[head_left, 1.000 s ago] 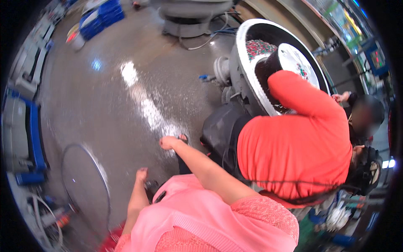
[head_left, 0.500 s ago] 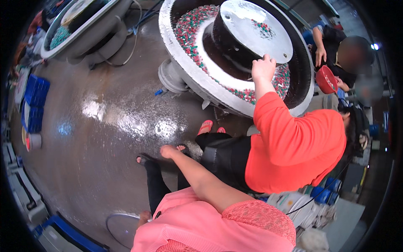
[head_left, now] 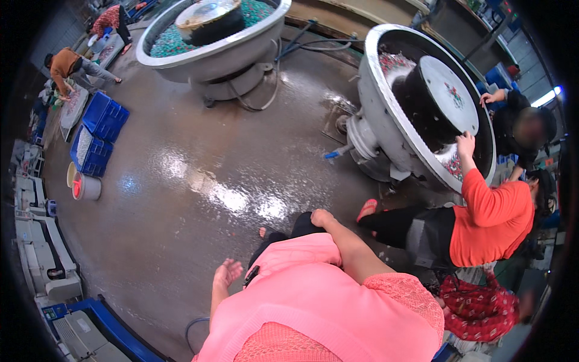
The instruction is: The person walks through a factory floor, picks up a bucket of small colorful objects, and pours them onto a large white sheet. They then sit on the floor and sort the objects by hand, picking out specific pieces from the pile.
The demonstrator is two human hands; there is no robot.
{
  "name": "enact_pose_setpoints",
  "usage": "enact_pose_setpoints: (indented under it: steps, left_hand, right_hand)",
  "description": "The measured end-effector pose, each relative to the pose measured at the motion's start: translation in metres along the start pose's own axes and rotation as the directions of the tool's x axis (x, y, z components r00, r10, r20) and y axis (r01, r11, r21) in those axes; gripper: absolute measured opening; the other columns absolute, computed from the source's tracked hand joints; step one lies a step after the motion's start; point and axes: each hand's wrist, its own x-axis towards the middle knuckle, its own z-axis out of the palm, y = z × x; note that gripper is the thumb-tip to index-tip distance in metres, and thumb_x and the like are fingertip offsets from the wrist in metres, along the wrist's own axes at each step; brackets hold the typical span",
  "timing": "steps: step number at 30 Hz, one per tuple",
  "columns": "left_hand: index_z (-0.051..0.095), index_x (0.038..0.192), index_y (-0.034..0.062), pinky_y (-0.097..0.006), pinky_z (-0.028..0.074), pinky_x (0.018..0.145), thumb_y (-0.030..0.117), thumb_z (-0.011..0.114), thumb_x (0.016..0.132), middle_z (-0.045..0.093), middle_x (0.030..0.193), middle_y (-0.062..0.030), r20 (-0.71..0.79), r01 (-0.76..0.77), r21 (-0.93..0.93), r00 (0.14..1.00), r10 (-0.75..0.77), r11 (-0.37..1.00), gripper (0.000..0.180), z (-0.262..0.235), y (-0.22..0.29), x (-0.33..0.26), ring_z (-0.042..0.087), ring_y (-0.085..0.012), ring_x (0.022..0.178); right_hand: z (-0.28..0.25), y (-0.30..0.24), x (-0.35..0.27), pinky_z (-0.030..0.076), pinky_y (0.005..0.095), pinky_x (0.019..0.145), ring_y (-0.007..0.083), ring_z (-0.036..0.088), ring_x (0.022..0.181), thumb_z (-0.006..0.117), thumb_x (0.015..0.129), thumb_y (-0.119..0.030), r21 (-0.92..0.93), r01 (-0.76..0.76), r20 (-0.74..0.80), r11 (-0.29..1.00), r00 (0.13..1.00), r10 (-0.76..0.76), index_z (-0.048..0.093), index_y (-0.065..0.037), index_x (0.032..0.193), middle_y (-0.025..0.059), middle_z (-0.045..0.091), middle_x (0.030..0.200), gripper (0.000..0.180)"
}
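Observation:
My left hand [head_left: 225, 273] hangs low beside my pink top with its fingers apart and nothing in it. My right hand [head_left: 320, 217] is a loose fist near my thigh, holding nothing that I can see. A person in an orange top [head_left: 491, 220] crouches to my right with one hand on the rim of a big grey round tub machine [head_left: 386, 114] filled with small coloured pieces. Neither of my hands touches the machine.
A second round tub machine [head_left: 211, 48] stands at the back. Blue crates [head_left: 99, 130] and a small bucket [head_left: 86, 187] sit at the left on the wet shiny floor [head_left: 199, 181]. Other people work at far left and right. Grey cabinets [head_left: 45, 265] line the left edge.
The view has swung, so both tub machines and the left wall now show. My right arm stays bent by my leg; my left hand has lifted into view, fingers spread.

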Motion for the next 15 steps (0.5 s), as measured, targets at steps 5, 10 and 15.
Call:
enact_pose_setpoints:
  steps: [5, 10, 15]
  left_hand:
    - [0.048, 0.110, 0.0089, -0.030, 0.047, 0.056, 0.026, 0.047, 0.084, 0.058, 0.094, -0.0083, -0.258, -0.322, -0.135, 0.924, 0.281, 0.937, 0.031, -0.045, 0.061, 0.036, 0.058, -0.0178, 0.068]
    - [0.052, 0.105, 0.0087, -0.028, 0.045, 0.052, 0.027, 0.048, 0.083, 0.061, 0.089, -0.0061, -0.217, -0.247, 0.383, 0.913, 0.346, 0.890, 0.029, -0.029, 0.111, 0.063, 0.058, -0.0140, 0.065]
    - [0.055, 0.105, 0.0111, -0.028, 0.044, 0.047, 0.021, 0.045, 0.084, 0.061, 0.088, -0.0064, 0.074, -0.384, 0.463, 0.915, 0.397, 0.799, 0.026, -0.002, 0.135, 0.076, 0.058, -0.0139, 0.062]
  right_hand:
    - [-0.046, -0.084, 0.009, 0.045, 0.0364, 0.079, 0.0295, 0.058, 0.089, 0.049, 0.075, -0.023, 0.134, 0.118, -0.034, 0.984, 0.993, -0.114, 0.063, -0.014, 0.096, 0.0134, 0.061, 0.093, 0.027]
    - [-0.067, -0.086, 0.050, 0.048, 0.0279, 0.065, 0.0151, 0.060, 0.067, 0.052, 0.077, -0.017, 0.250, 0.211, -0.269, 0.945, 0.953, -0.142, 0.061, -0.004, 0.097, 0.0088, 0.064, 0.079, 0.025]
    - [-0.033, -0.059, 0.080, 0.047, 0.0395, 0.060, 0.0298, 0.060, 0.067, 0.050, 0.071, -0.022, -0.510, 0.444, 0.130, 0.737, 0.887, -0.444, 0.063, -0.009, 0.073, 0.0135, 0.063, 0.075, 0.019]
